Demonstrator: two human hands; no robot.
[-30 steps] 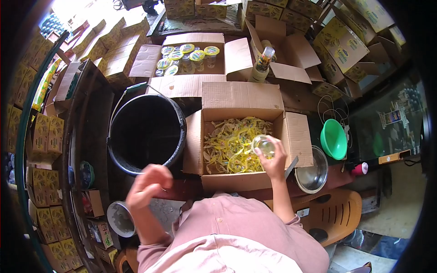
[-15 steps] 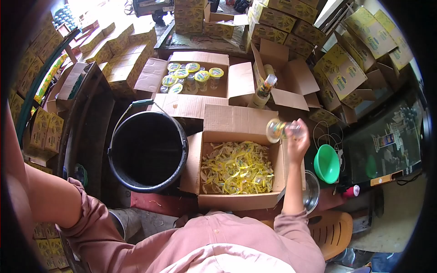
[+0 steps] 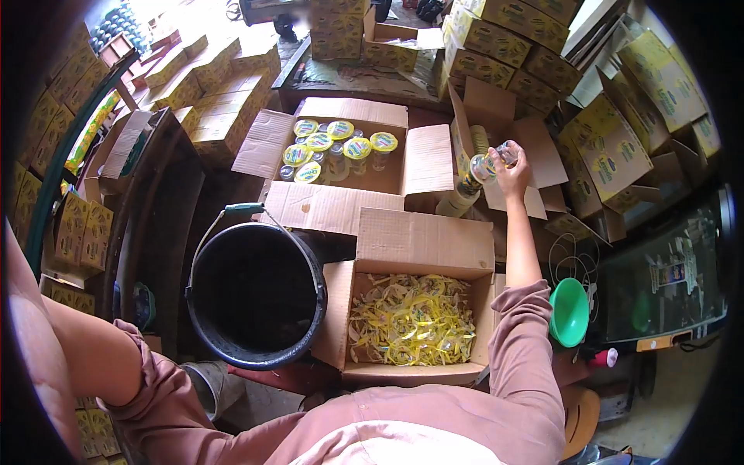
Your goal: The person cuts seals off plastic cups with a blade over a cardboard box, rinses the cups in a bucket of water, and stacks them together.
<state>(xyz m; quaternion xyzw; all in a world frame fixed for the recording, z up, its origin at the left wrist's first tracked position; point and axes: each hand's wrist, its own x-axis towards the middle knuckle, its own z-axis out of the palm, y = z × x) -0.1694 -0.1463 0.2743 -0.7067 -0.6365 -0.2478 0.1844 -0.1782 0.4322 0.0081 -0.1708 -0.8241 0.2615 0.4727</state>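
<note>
My right hand point(image 3: 511, 172) is closed around a clear plastic cup point(image 3: 482, 168), tilted beside an upright stack of cups point(image 3: 459, 199) behind the near carton. Part of my left arm point(image 3: 93, 353) is bent up close to the camera at the left edge; its hand is out of the frame. The near open carton point(image 3: 425, 239) holds a heap of yellow and clear plastic strips point(image 3: 411, 319). Farther back, another open carton point(image 3: 329, 208) holds several clear cups with yellow lids point(image 3: 318, 142).
A black bucket point(image 3: 258, 360) with a raised handle stands left of the near carton. At right are a green bowl point(image 3: 570, 312), a looped cable and a glass-topped case point(image 3: 663, 267). Stacked printed cartons point(image 3: 504, 31) rise behind; a grey bucket point(image 3: 221, 391) sits low at left.
My right hand has carried the cup from above the strips up and away, to beside the cup stack. My left hand has risen out of view at the left. The view has shifted.
</note>
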